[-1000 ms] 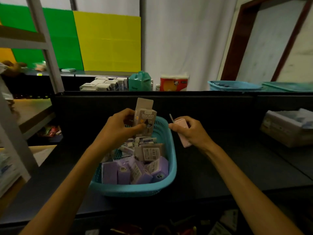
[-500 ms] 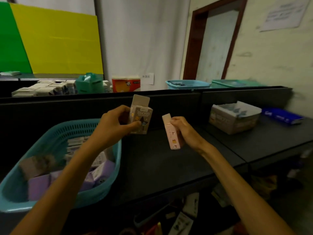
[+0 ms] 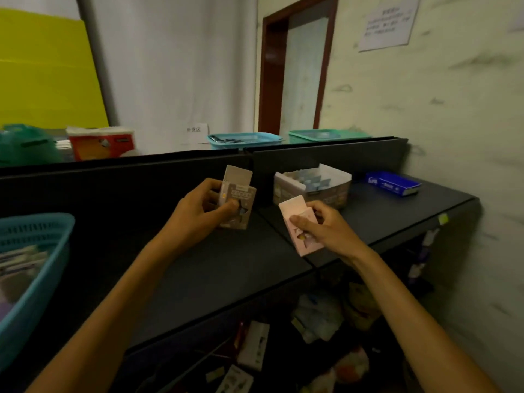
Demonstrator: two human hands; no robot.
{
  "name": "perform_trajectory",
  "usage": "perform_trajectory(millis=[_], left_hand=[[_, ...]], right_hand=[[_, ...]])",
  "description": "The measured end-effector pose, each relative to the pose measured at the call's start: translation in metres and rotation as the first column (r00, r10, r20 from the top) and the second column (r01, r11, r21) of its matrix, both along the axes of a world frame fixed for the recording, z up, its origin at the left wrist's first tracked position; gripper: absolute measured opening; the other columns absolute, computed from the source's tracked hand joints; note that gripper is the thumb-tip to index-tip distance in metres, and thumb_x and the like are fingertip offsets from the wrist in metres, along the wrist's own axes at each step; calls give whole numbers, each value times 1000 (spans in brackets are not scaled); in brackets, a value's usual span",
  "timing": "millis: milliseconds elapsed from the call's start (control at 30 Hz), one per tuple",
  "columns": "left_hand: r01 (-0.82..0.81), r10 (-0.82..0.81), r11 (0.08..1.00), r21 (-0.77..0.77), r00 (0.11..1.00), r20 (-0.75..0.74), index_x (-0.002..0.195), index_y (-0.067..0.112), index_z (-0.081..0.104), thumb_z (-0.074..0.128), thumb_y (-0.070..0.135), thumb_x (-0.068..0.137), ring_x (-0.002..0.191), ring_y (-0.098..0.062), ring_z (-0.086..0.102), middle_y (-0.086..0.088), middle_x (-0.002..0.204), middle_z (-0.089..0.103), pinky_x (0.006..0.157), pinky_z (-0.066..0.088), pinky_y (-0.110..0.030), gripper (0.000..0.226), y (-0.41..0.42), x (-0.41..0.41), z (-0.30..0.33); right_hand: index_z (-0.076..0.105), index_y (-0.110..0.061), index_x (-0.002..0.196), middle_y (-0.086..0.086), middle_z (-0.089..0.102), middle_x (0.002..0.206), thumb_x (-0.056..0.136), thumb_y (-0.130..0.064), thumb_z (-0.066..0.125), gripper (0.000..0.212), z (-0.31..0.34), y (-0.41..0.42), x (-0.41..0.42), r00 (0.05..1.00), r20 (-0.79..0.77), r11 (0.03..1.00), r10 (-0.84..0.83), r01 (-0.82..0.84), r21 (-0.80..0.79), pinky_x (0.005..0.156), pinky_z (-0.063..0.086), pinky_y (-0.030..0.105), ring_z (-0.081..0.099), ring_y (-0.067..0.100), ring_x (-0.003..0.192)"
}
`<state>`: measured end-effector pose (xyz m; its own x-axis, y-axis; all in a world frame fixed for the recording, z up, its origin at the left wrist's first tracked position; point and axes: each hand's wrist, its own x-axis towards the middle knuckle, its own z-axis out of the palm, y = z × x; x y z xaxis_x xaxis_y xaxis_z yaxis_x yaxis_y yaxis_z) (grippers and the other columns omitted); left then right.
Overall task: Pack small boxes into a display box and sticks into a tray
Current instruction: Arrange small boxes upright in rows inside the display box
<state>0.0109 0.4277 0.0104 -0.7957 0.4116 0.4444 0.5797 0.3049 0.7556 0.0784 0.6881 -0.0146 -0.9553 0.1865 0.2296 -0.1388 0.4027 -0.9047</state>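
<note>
Two small cartons are held above the black counter [image 3: 215, 268]: the right hand [image 3: 326, 231] pinches a pink box [image 3: 304, 242], the left hand [image 3: 198, 211] a grey box [image 3: 241, 199] with its flap up. Both look light and crushable, best gripped across the flat faces. Beyond them, the open display box [image 3: 312, 191] sits on the counter.

Two bare forearms showing, left hand [image 3: 198, 214] and right hand [image 3: 326, 231] wearing no gloves, rings or watch, no sleeves reaching the wrists

No legible text: wall notice [image 3: 389, 22] and box prints blurred.
</note>
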Motion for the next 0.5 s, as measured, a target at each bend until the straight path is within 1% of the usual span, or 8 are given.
perform_trajectory(millis=[100,167,267,400,500], left_hand=[[39,-39,999,27,999,1,121,26,49,56,35,88,95,-9,63,4,110,62,74,53,-24,35,39,3,-4],[43,-43,999,23,999,0,119,26,49,56,37,87,94,-8,64,5,108,62,75,54,-25,35,63,2,-5],[51,-50,999,17,999,-16,115,28,50,57,37,87,90,-6,64,8,104,63,70,52,-20,31,93,-1,-6],[71,-70,997,30,997,-21,112,27,52,60,33,87,86,-4,65,9,100,64,66,52,-18,27,127,-9,-8],[73,-71,997,39,997,-35,111,25,53,60,32,86,87,-5,64,9,102,63,66,52,-19,27,151,-20,-9]], right_hand=[[59,-15,111,0,71,95,83,-28,71,33,-2,40,11,999,10,999,-37,38,-29,68,57,25,71,11,80],[59,-18,111,0,71,98,83,-28,71,32,-3,63,17,999,27,999,-47,48,-25,73,59,29,71,12,85],[58,-20,110,-1,70,103,84,-26,69,29,-3,91,22,998,26,998,-65,65,2,75,58,28,70,10,89],[57,-22,109,-1,68,107,85,-21,68,27,-5,121,22,996,12,996,-89,88,17,74,58,27,69,10,92],[58,-20,110,-3,67,109,83,-21,71,30,-10,142,18,994,-10,993,-113,113,28,78,58,29,67,9,96]])
